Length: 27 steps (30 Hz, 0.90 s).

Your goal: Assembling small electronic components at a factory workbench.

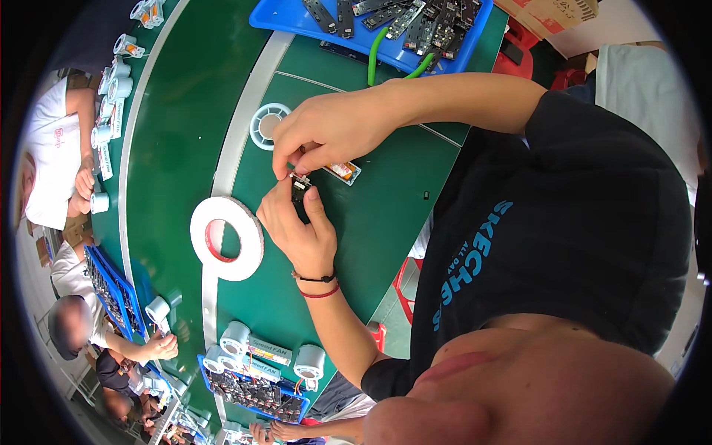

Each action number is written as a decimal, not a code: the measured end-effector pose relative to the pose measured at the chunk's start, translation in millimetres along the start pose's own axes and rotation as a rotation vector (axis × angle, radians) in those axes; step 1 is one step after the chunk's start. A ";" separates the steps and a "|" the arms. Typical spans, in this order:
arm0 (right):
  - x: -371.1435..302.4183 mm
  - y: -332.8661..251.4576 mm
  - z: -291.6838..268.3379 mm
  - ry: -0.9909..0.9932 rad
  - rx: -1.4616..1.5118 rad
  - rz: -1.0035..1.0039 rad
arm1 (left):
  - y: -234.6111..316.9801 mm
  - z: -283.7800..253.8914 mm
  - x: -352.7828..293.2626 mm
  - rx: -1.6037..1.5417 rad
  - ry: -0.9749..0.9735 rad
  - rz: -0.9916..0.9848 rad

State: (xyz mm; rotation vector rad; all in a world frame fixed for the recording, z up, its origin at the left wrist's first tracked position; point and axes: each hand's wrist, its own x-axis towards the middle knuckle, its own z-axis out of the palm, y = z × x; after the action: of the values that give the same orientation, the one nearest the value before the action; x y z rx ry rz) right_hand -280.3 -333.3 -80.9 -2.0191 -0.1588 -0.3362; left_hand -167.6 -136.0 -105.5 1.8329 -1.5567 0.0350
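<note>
My left hand, with a black and a red band at its wrist, grips a small black circuit board between thumb and fingers. My right hand reaches in from above, thumb and fingers pinched at the board's upper end. What sits in that pinch is too small and covered to make out. Under the right hand lies a flat orange-and-silver piece, partly hidden. Beside its knuckles is a round white spoked part. To the left of my left hand lies a wide roll of white tape.
A blue tray of black circuit boards stands at the top, green cable at its edge. Another blue tray with boards and white cylindrical fans sits below. Across the green table other people work among white fans.
</note>
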 end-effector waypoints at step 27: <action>-4.4 -7.1 2.8 0.076 0.038 0.019 | 1.3 -5.2 2.4 0.092 0.029 0.013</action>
State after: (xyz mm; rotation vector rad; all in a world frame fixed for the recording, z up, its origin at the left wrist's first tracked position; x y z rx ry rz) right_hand -285.8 -327.5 -77.3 -1.9662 -0.0979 -0.3939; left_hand -165.9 -135.3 -99.9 1.8852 -1.5702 0.1403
